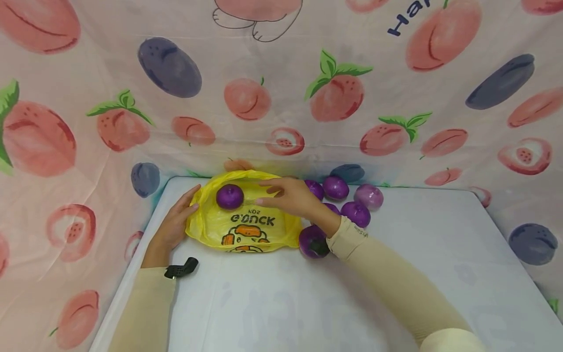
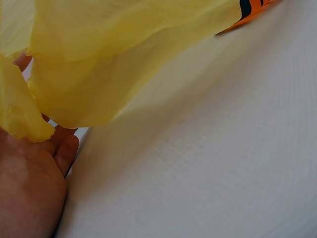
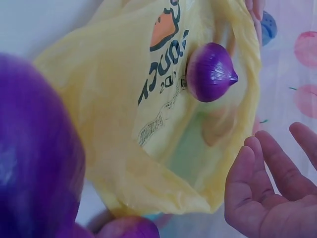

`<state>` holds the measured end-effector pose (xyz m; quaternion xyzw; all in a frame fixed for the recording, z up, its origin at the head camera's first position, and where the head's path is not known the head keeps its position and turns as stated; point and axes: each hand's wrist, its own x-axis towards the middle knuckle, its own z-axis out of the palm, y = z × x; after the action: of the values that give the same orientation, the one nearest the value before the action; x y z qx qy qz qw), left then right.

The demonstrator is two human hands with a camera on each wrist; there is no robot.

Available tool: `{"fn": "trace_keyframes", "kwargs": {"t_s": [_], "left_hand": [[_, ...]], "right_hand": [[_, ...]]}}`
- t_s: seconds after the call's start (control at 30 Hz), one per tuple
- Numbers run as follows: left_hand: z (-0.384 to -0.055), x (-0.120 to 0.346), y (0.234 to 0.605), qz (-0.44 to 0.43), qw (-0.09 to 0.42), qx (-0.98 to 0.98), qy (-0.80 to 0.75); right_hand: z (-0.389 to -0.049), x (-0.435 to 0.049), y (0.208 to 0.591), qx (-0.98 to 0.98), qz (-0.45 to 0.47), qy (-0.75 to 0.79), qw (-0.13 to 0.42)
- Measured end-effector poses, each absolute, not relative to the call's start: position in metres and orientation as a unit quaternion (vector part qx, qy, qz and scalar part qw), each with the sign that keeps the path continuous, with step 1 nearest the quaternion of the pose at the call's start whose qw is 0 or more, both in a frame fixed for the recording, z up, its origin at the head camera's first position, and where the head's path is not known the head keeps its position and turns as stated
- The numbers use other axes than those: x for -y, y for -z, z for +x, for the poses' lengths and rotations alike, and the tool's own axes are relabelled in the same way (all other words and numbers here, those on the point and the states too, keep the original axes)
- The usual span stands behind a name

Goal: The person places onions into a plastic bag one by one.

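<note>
A yellow plastic bag (image 1: 281,233) with a duck print lies spread on the table, its mouth spread wide. One purple onion (image 1: 229,197) rests on the printed film inside that mouth, its pointed tip visible in the right wrist view. Along the bag's left rim, my left hand (image 1: 172,225) touches the film with extended fingers; yellow film partly covers these in the left wrist view. My right hand (image 1: 290,195) reaches over the bag's right side from above, fingers loosely extended and holding nothing, a short way right of the onion.
Several more purple onions (image 1: 355,214) cluster right of the bag, under and beside my right wrist. The nearest onion (image 1: 313,242) shows a dark end. White cloth covers the table (image 1: 264,303). A fruit-print curtain (image 1: 246,58) rises behind it and at the sides.
</note>
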<state>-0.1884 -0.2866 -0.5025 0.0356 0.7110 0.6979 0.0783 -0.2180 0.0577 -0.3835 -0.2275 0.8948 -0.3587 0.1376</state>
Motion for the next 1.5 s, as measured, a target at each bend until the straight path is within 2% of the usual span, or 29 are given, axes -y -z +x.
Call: {"fn": "trace_keyframes", "kwargs": {"t_s": [0.77, 1.0, 1.5], "left_hand": [[-0.188, 0.287, 0.502, 0.041, 0.076, -0.718, -0.69], [-0.188, 0.288, 0.503, 0.042, 0.074, -0.72, -0.689], [-0.189, 0.287, 0.503, 0.035, 0.076, -0.715, -0.694]], "right_hand": [[-0.2, -0.141, 0.377, -0.894, -0.199, 0.392, 0.084], [-0.197, -0.165, 0.378, -0.881, -0.182, 0.427, 0.092], [-0.192, -0.207, 0.392, -0.896, -0.152, 0.416, 0.04]]}}
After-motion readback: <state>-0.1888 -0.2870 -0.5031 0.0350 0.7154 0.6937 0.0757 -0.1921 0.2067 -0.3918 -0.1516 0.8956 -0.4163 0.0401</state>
